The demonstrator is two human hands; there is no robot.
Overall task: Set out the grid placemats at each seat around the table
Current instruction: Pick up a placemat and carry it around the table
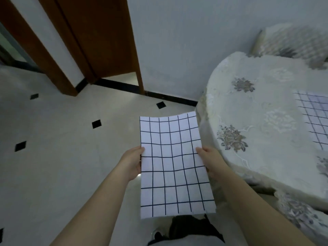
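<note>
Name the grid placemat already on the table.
The placemat at the right edge, flat on the tablecloth; the held placemat is between left hand and right hand.

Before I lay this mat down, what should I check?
1. Grip of left hand on held mat: ok.
2. Grip of right hand on it: ok.
3. Mat unfolded, fairly flat: ok.
4. Mat over table: not ok, it hangs over the floor beside it.
5. Room beside laid mat: ok, bare cloth shows up to the near edge.
6. Next seat: cannot tell.
</note>
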